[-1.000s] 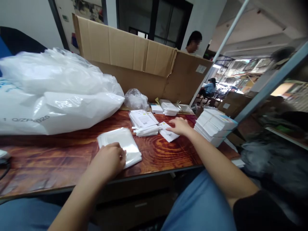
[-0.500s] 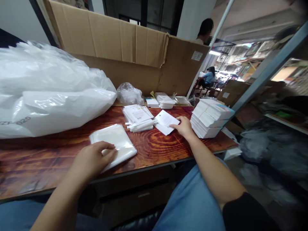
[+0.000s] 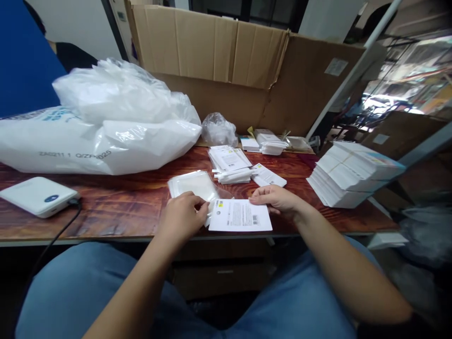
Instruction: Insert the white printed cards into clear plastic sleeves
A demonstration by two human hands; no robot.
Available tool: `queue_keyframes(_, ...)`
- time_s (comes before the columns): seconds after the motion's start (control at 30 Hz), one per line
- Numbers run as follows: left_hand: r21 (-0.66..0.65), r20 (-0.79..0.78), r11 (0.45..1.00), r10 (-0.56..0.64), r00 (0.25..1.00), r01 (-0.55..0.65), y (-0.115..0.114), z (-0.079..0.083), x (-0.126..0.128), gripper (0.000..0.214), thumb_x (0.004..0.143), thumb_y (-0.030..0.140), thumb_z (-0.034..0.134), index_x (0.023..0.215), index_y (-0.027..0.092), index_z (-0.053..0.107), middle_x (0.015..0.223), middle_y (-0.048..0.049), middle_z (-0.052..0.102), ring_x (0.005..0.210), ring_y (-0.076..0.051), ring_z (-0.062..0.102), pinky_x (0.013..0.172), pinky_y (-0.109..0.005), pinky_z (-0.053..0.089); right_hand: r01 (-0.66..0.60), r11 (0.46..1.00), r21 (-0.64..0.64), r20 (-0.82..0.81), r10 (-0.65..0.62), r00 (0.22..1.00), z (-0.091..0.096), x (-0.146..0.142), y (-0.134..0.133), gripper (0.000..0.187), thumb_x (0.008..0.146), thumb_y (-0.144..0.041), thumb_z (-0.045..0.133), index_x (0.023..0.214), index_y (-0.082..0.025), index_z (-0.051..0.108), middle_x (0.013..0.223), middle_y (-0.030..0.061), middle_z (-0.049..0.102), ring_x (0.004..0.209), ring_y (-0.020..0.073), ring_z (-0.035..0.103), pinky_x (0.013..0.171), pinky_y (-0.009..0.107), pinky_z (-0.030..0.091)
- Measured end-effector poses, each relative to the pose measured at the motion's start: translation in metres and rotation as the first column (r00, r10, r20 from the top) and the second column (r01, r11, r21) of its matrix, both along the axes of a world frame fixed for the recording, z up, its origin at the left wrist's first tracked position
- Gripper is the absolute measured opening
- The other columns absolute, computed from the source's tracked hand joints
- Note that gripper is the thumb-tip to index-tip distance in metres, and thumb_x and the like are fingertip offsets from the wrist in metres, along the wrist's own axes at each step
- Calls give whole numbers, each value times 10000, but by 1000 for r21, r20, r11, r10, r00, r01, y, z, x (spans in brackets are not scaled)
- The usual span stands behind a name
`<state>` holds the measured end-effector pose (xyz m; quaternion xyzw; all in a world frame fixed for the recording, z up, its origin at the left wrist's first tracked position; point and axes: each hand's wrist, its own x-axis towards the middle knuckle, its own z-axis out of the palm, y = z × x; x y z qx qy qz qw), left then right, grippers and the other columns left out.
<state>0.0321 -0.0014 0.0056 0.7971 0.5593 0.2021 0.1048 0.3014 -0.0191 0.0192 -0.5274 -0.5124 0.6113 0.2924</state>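
Observation:
My right hand [image 3: 277, 198] pinches the far edge of a white printed card [image 3: 240, 215] with barcodes, near the front edge of the wooden table [image 3: 106, 207]. My left hand [image 3: 183, 215] is closed at the card's left end, fingers pinching a clear plastic sleeve [image 3: 215, 195] from the stack of clear sleeves [image 3: 192, 183] just behind it. A pile of white cards [image 3: 230, 162] lies beyond, with one loose card [image 3: 268, 175] beside it.
Big white plastic bags [image 3: 106, 122] fill the table's left. A white device [image 3: 37, 195] with a black cable sits far left. A tall stack of white cards [image 3: 348, 172] stands at right. An open cardboard box [image 3: 247, 70] walls the back; a small crumpled bag [image 3: 219, 129] lies before it.
My right hand has carried a white card from beside the card pile to the table's front edge. My left hand has shifted from resting on the sleeve stack to pinching at the card's left end.

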Motion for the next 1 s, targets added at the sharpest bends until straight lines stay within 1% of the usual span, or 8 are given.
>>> queue_keyframes(0.23, 140, -101, 981, -118, 988, 131, -7, 0, 12, 321, 841, 335, 431, 696, 177, 670, 749, -46, 627, 715, -169, 560, 689, -307, 356, 163, 979, 123, 114, -177, 978, -29, -39, 14, 335, 758, -459, 629, 755, -141, 524, 534, -7, 543, 348, 60, 409, 332, 168, 226)
queue_keyframes(0.33, 125, -98, 985, -107, 989, 119, -8, -2, 13, 312, 839, 320, 433, 669, 162, 641, 757, -60, 610, 725, -174, 552, 685, -305, 376, 117, 908, 401, 363, -275, 890, -26, -53, 7, 339, 798, -504, 578, 861, -174, 529, 640, 13, 585, 485, 122, 528, 434, 216, 385)
queue_keyframes(0.43, 136, -69, 988, -64, 996, 73, -6, -5, 10, 285, 833, 316, 447, 705, 160, 649, 791, -73, 593, 777, -190, 558, 718, -308, 413, -215, 686, 695, 568, -341, 749, -15, -47, -8, 449, 722, -486, 686, 1053, -213, 556, 962, 67, 592, 845, 192, 577, 716, 313, 485)
queue_keyframes(0.53, 145, -4, 988, -52, 999, 52, -5, -9, 9, 262, 836, 298, 451, 745, 152, 649, 884, -88, 602, 846, -196, 571, 788, -306, 437, -564, 420, 711, 677, -193, 710, -13, -38, -18, 368, 784, -318, 670, 1126, -229, 567, 1125, 80, 540, 1016, 193, 514, 859, 331, 442)
queue_keyframes(0.63, 106, 43, 992, -71, 997, 67, -7, -12, 11, 237, 850, 264, 434, 817, 150, 639, 943, -88, 629, 884, -193, 590, 821, -299, 438, -675, 175, 716, 695, -262, 669, -24, -40, -17, 200, 889, -145, 483, 1042, -180, 608, 1007, 74, 603, 889, 170, 520, 780, 326, 425)
queue_keyframes(0.7, 78, 43, 994, -86, 995, 83, -11, -12, 13, 221, 856, 252, 429, 843, 156, 628, 911, -81, 649, 874, -195, 601, 798, -297, 437, -709, 86, 700, 693, -321, 645, -31, -47, -14, 228, 903, -121, 431, 1056, -146, 598, 957, 81, 622, 845, 178, 511, 747, 338, 409)
queue_keyframes(0.83, 23, 49, 997, -81, 996, 80, -20, -7, 16, 223, 873, 275, 419, 815, 173, 608, 843, -64, 667, 816, -195, 618, 697, -286, 415, -748, 26, 664, 694, -394, 602, -35, -61, -9, 250, 918, -143, 408, 1097, -98, 576, 938, 113, 610, 869, 202, 500, 763, 358, 396)
queue_keyframes(1.0, -31, 68, 996, -85, 994, 88, -25, -1, 17, 213, 877, 295, 429, 802, 183, 594, 811, -49, 676, 760, -183, 622, 637, -271, 388, -772, 45, 634, 714, -418, 562, -40, -68, -6, 244, 933, -173, 398, 1058, -97, 594, 868, 103, 590, 821, 192, 475, 735, 347, 392)
